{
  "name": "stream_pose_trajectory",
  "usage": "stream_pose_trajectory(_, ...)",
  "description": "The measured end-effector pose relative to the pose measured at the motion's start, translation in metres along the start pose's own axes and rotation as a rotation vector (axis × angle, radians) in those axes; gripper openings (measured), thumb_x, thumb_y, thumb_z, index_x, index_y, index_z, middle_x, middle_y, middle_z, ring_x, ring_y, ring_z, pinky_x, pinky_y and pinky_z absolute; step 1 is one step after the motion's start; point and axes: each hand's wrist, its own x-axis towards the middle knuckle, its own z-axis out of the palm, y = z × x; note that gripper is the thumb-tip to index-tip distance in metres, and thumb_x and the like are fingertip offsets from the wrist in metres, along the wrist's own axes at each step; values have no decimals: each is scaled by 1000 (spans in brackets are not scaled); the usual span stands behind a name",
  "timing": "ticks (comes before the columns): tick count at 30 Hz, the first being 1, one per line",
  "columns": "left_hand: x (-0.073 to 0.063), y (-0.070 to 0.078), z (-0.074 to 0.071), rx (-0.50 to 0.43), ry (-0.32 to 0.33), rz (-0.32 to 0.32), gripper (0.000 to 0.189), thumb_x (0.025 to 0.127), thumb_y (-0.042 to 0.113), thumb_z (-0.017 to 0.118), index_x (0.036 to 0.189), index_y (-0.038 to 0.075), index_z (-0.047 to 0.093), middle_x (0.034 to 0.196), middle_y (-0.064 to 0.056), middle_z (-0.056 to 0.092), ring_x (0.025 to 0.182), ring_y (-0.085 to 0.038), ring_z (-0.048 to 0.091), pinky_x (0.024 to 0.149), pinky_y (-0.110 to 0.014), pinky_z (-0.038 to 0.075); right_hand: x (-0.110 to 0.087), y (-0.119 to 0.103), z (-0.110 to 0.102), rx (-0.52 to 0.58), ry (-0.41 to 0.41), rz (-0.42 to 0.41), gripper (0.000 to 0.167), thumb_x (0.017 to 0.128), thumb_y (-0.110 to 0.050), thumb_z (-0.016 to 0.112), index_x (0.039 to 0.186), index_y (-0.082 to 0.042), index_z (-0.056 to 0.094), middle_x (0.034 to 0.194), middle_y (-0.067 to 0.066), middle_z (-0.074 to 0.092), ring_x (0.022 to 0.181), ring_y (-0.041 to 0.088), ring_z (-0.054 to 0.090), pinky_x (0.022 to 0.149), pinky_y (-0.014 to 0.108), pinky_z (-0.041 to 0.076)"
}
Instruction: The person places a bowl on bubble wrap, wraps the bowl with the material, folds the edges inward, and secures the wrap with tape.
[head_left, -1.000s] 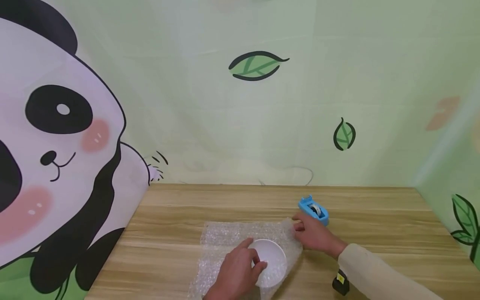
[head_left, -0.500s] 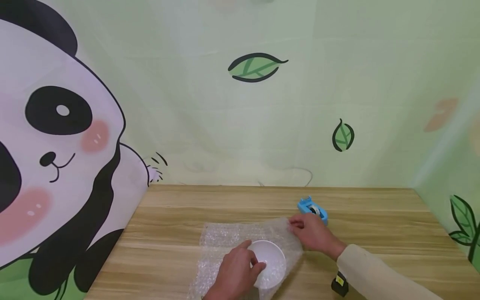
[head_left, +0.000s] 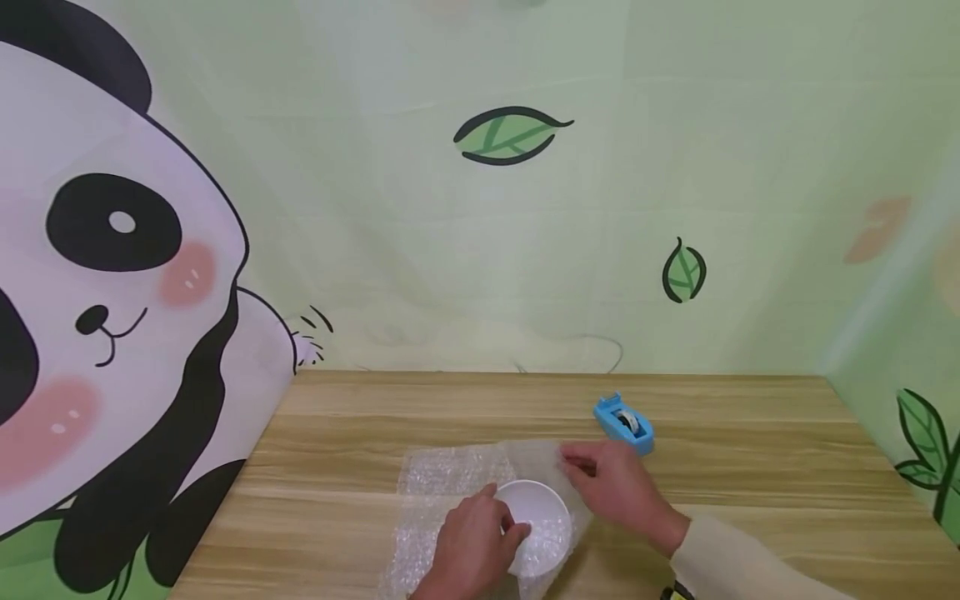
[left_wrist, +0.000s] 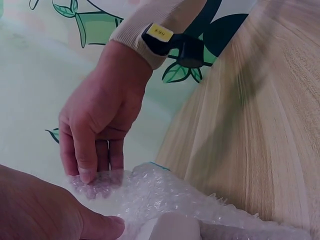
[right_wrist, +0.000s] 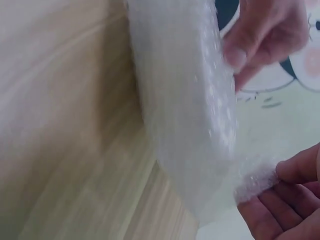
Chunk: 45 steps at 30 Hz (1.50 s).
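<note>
With the right hand (head_left: 618, 485), pinching an edge of the bubble wrap (head_left: 448, 473), right of lower centre. With bent fingers of the left hand (head_left: 476, 537), holding the white bowl (head_left: 546, 525) at lower centre, on the wrap. Farther out, facing a blue tape dispenser (head_left: 625, 427) (just beyond the right hand).

The bowl (head_left: 551, 517) I see is plain white, the bubble wrap (head_left: 442, 487) clear and milky, pebbled with glinting bubbles. The tape dispenser (head_left: 617, 425) shows bright blue against the light brown tabletop (head_left: 337, 458), streaked with darker grain. That sleeve (head_left: 738, 558) is cream, the wrist device (left_wrist: 189, 51) black with a yellow label (left_wrist: 160, 32). The backdrop (head_left: 375, 208) here is pale green, printed with a black-and-white, pink-cheeked panda (head_left: 142, 283) and black-outlined green leaves (head_left: 512, 137).
</note>
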Motion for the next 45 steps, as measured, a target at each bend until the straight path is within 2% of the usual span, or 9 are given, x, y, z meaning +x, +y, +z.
stream_pose_trajectory(6,0,0,1,-6,21,-9,25,85,28,83,69,10,77,114,-19,78,94,-33,77,68,-39,59,-17,-12,9,-64,41,-72,22,92,-6,74,114,-7,80,110,8,81,98,19,79,76,25,63)
stream_pose_trajectory(8,0,1,1,-8,23,-13,25,84,28,84,69,10,77,112,-18,79,92,-33,77,66,-38,58,-22,-14,14,-83,44,-85,22,92,-7,75,114,-8,80,110,7,81,87,12,77,68,23,61)
stream_pose_trajectory(11,1,1,2,-17,14,-26,25,85,27,84,69,10,78,112,-18,79,92,-33,77,66,-39,58,-30,-14,21,-138,67,-158,23,90,-6,77,112,-11,82,109,3,81,87,5,75,68,22,60)
stream_pose_trajectory(14,1,1,2,-17,16,-31,24,85,27,84,68,11,78,114,-18,78,94,-33,77,67,-39,59,-37,-12,27,-162,60,-233,24,89,-4,77,112,-12,81,109,1,82,92,8,77,73,26,62)
stream_pose_trajectory(19,1,2,4,-68,29,-51,23,84,27,84,68,12,78,121,-21,76,101,-37,77,78,-44,61,-45,-3,33,-186,-4,-310,27,91,-4,76,117,-14,79,111,-4,81,103,11,77,83,30,63)
stream_pose_trajectory(26,0,0,7,-175,51,-83,17,82,19,84,68,12,77,126,-21,74,110,-41,74,90,-50,60,-48,13,41,-206,44,-528,36,87,-1,80,121,-13,76,115,-4,80,104,11,77,85,22,61)
stream_pose_trajectory(33,1,-3,5,-283,53,-105,14,83,11,79,70,7,76,127,-21,74,126,-42,67,105,-55,52,-46,19,43,-196,28,-643,43,85,0,81,125,-11,74,118,1,79,106,14,77,89,19,59)
stream_pose_trajectory(38,2,-4,4,-349,9,-118,17,87,13,76,72,4,76,133,-23,70,135,-47,58,109,-62,47,-46,21,44,-210,-14,-648,46,85,-2,81,129,-12,73,123,2,78,110,15,76,90,22,60)
stream_pose_trajectory(45,4,-7,4,-454,-69,-170,27,94,22,72,77,1,76,143,-25,63,149,-52,40,117,-68,34,-46,28,47,-303,-4,-761,38,92,-12,78,129,-11,73,123,3,78,109,14,76,90,27,61)
